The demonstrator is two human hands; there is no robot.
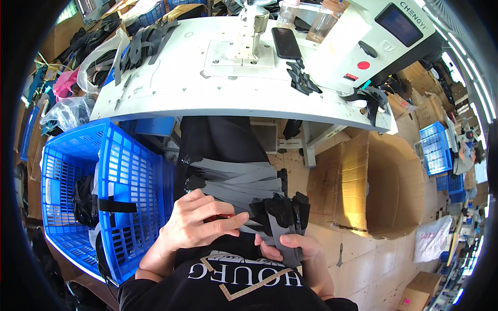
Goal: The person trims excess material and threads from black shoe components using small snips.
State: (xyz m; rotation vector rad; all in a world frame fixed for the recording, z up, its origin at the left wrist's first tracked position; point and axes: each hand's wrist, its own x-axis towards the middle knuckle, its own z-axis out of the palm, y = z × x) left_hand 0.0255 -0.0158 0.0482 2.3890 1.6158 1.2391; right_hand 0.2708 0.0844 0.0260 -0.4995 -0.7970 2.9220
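A small red tool (220,217) shows between the curled fingers of my left hand (199,220); most of it is hidden, so its exact kind cannot be told. My right hand (298,245) is closed round a bundle of grey straps with black ends (281,217), held upright with the black ends on top. The left fingertips point toward this bundle but stay a little apart from it. Across my lap lies a pile of more grey straps (233,173), also with black ends, just beyond both hands.
Ahead stands a white sewing machine table (161,96) bearing a phone (286,43), black pieces (302,78) and a machine head (363,46). A blue plastic crate (132,155) stands at my left, an open cardboard box (358,181) at my right. A white bag (432,238) lies farther right.
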